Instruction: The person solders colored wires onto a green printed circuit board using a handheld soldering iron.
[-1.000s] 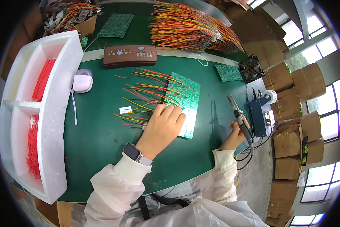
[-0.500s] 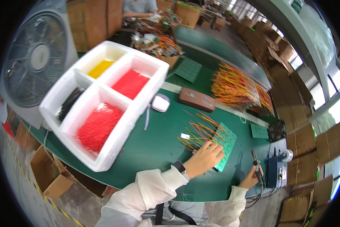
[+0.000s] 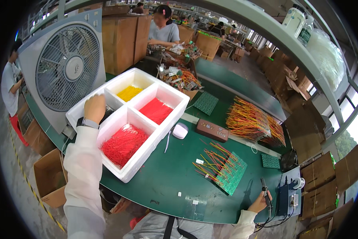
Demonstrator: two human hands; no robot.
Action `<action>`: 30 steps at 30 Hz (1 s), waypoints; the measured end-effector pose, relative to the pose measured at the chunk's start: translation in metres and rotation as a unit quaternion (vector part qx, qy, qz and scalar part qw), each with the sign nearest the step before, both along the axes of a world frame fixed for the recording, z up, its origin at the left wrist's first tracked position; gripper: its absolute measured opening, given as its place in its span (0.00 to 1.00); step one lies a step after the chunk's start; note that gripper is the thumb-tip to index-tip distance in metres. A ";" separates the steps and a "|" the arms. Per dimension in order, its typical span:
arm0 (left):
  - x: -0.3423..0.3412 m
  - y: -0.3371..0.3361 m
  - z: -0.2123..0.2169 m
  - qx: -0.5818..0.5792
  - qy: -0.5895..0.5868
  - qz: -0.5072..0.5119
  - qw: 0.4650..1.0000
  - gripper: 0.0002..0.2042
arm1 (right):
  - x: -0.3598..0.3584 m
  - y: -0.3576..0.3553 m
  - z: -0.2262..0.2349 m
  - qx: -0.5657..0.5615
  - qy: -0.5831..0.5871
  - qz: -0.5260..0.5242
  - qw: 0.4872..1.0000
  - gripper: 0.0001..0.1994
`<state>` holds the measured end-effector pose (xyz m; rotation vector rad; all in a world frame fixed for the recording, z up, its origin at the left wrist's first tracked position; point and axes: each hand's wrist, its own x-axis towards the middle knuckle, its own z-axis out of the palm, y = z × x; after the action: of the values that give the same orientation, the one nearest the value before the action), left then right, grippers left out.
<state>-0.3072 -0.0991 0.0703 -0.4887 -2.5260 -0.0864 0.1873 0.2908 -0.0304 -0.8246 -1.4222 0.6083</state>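
My left hand [image 3: 95,108] reaches into the left compartment of a white foam tray [image 3: 125,175], over a bundle of black wires [image 3: 108,111]. Its fingertips are hidden behind the back of the hand. In the tray's other compartments lie yellow wires [image 3: 130,93], pinkish-red wires [image 3: 155,111] and red wires [image 3: 124,144]. At the right, my right hand [image 3: 259,202] is closed around a soldering iron [image 3: 268,199], tip pointing up. Between the hands a green circuit board panel [image 3: 231,175] lies on the table, with red and yellow wires [image 3: 212,159] sticking out from its left side.
A blue soldering station [image 3: 284,199] stands beside my right hand. Behind the panel are a brown case [image 3: 212,130] and a large stack of orange and yellow wired boards [image 3: 248,119]. A grey fan [image 3: 69,67] rises behind the tray. Across the bench, a person [image 3: 163,32] sits near piled parts.
My left hand has gone from the wires on the circuit board panel leftward into the tray's black-wire compartment. My right hand still holds the soldering iron. The view has tilted up.
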 end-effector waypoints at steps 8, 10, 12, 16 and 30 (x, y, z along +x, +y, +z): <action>-0.025 -0.001 -0.033 0.004 -0.187 0.028 0.982 0.06 | 0.007 -0.003 0.003 -0.043 0.012 0.021 0.999 0.12; -0.024 0.000 -0.031 0.017 -0.193 0.032 0.980 0.06 | 0.006 -0.003 0.003 -0.051 0.011 0.024 0.998 0.12; -0.027 0.002 -0.035 0.030 -0.201 0.040 0.978 0.06 | 0.002 -0.003 0.003 -0.049 0.016 0.009 0.999 0.12; -0.050 -0.004 -0.057 0.137 -0.135 -0.027 0.981 0.08 | 0.011 -0.003 0.006 -0.055 -0.088 -0.041 0.994 0.12; -0.072 0.005 -0.044 0.020 -0.143 0.002 0.990 0.04 | 0.015 0.010 -0.008 -0.002 -0.054 -0.007 0.999 0.12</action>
<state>-0.3790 -0.0939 0.0262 -0.4855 -2.7985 -0.2204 0.2023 0.3011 -0.0387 -0.8803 -1.5125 0.5627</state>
